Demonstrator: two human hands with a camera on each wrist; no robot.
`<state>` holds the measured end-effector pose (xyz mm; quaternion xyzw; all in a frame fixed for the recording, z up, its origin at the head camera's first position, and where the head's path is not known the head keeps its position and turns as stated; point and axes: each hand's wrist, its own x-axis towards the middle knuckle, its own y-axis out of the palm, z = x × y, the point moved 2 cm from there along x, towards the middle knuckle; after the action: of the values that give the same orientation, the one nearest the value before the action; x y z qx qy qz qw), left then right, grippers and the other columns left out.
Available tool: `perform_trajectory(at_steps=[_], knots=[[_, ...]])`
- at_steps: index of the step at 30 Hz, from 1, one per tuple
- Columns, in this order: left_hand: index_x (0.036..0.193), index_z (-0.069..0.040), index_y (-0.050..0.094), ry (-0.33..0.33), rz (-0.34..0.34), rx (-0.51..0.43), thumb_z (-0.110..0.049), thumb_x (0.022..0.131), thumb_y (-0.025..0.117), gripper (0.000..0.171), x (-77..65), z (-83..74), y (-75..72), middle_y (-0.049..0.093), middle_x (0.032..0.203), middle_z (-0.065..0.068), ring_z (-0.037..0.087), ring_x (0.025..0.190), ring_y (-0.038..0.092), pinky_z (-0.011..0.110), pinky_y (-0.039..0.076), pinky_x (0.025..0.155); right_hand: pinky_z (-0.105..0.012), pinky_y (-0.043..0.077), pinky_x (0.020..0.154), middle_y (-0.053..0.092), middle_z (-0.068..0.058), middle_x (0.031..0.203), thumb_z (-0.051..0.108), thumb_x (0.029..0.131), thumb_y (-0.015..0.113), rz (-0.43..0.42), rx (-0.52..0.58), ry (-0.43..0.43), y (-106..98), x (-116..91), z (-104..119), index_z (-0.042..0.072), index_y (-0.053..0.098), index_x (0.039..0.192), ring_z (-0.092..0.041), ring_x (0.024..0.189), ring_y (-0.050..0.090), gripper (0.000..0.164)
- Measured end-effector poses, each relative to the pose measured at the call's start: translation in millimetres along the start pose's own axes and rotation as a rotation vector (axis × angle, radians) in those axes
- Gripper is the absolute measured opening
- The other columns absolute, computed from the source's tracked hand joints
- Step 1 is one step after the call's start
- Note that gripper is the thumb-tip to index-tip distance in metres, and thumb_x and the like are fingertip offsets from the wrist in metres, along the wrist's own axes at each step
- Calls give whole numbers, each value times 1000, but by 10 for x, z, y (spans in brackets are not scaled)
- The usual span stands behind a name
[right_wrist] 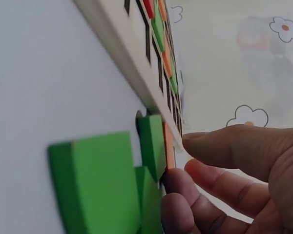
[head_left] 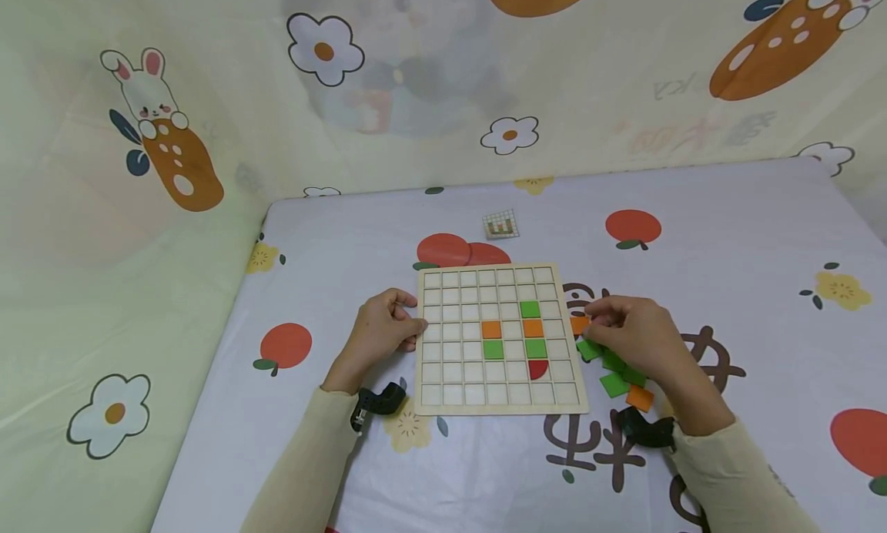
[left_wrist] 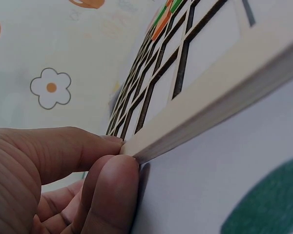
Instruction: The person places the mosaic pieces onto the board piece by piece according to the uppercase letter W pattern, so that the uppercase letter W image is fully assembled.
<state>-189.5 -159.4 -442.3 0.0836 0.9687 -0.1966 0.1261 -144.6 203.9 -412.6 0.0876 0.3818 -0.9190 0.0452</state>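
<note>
A pale printed cloth wall (head_left: 229, 78) borders a white tablecloth (head_left: 346, 256) patterned with red fruit (head_left: 286, 346). On it, the left hand (head_left: 377, 333) pinches the edge of a flat wooden grid board (head_left: 473, 351) set with green squares (head_left: 493, 350), orange squares (head_left: 491, 330) and one rounded red piece (head_left: 537, 370). At its right, the right hand (head_left: 640, 336) has fingertips at an orange tile (head_left: 578, 325) beside loose green tiles (head_left: 614, 384); whether they pinch it, I cannot tell.

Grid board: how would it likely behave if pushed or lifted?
The grid board is probably stiff, given its straight edges. Broad and thin, it would likely slide rather than tip. If tilted, coloured tiles in its cells might spill.
</note>
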Motion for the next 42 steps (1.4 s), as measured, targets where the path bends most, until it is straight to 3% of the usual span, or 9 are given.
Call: perform_trajectory(at_steps=[8, 16, 21, 26, 32, 42], knots=[[117, -1, 63, -2, 3, 4, -5, 90, 80, 32, 8, 4, 2, 65, 80, 10, 14, 54, 66, 27, 60, 54, -23, 51, 63, 72, -9, 92, 16, 93, 74, 21, 70, 45, -23, -2, -36, -1, 72, 122, -26, 87, 60, 33], [117, -2, 63, -5, -1, 4, -5, 89, 81, 33, 5, -2, -2, 65, 80, 10, 15, 54, 67, 27, 60, 54, -21, 54, 65, 72, -14, 101, 13, 92, 76, 29, 107, 37, -1, 32, -41, -3, 71, 124, -28, 90, 62, 36], [117, -2, 63, -6, 0, 1, -5, 89, 81, 33, 1, 5, -6, 65, 81, 10, 15, 54, 67, 27, 60, 54, -21, 54, 63, 71, -16, 101, 11, 91, 78, 33, 77, 16, 34, 54, -8, -4, 71, 124, -26, 87, 62, 37], [117, -2, 63, -8, 1, -2, -5, 89, 81, 33, 2, 7, -4, 64, 81, 10, 14, 55, 67, 27, 60, 55, -25, 52, 60, 68, -13, 94, 9, 89, 78, 20, -32, -16, 47, 72, 24, -4, 72, 121, -25, 82, 60, 36], [116, -2, 63, -1, -5, 7, -5, 89, 81, 32, 1, 1, 2, 64, 81, 10, 14, 55, 67, 27, 60, 54, -29, 50, 63, 65, -12, 89, 7, 87, 77, 10, -96, -32, 52, 79, 27, -4, 74, 118, -28, 86, 58, 33], [116, -2, 63, -10, -4, 5, -5, 89, 81, 32, -5, -13, -1, 64, 81, 10, 14, 55, 66, 27, 59, 54, -24, 48, 59, 64, -9, 87, 13, 86, 84, -15, -49, -64, 41, -3, 131, -2, 75, 115, -25, 81, 57, 34]])
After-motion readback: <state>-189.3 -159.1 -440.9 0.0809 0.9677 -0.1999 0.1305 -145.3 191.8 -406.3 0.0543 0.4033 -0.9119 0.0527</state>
